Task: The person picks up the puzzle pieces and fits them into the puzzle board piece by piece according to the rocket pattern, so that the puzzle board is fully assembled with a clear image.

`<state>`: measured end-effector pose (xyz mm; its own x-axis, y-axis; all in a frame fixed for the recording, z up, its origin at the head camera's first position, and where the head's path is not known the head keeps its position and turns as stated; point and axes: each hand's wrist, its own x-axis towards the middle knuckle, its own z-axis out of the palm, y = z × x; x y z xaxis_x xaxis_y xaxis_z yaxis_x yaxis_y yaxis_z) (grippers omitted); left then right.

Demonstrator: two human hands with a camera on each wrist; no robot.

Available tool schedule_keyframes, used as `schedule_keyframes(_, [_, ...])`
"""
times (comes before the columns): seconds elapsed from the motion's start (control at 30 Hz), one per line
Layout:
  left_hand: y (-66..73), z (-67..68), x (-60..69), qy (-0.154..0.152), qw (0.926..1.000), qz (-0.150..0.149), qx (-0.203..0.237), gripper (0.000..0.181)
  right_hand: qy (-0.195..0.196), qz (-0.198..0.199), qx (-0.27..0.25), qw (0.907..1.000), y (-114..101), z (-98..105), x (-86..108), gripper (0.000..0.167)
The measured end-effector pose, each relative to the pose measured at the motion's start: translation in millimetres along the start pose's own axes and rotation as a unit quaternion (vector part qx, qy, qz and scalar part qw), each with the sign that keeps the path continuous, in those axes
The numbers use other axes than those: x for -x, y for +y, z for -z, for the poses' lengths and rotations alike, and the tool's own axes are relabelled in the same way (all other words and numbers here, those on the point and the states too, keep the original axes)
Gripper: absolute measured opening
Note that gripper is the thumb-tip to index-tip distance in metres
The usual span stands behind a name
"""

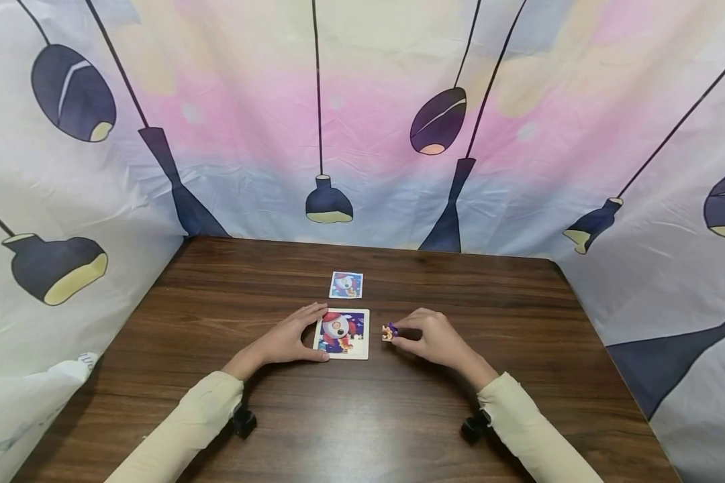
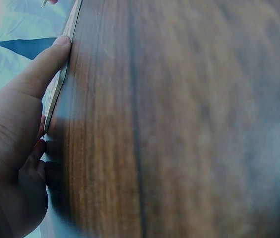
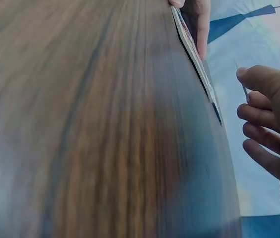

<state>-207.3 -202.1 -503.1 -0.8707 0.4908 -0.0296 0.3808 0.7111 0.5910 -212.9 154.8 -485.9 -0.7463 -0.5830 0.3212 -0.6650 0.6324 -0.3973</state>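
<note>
A small square jigsaw puzzle board [image 1: 366, 334] with a pale rim lies on the table. Its picture shows a white and red figure on dark blue, and a pale gap is visible at the lower right. My left hand [image 1: 286, 337] holds the board from its left side, thumb at the near edge and fingers at the far corner. Just right of the board, my right hand [image 1: 436, 339] pinches a purple and tan puzzle piece [image 1: 387, 333] between thumb and fingers. In the right wrist view the piece [image 3: 245, 90] appears edge-on, above the table.
Behind the board lies a small square picture card [image 1: 346, 285] with a similar figure. The brown wooden table [image 1: 350, 416] is bordered at the back and sides by a cloth [image 1: 254, 147] printed with lamps. A dark wrist camera [image 1: 244, 420] sits on each wrist.
</note>
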Motion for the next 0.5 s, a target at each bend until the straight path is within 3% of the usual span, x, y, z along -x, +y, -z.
schedule_keyframes(0.5, [-0.1,-0.3,-0.4,-0.002,1.0000,0.004,-0.004,0.109,-0.033,0.025,-0.003,0.9992,-22,-23,-20.1,0.032])
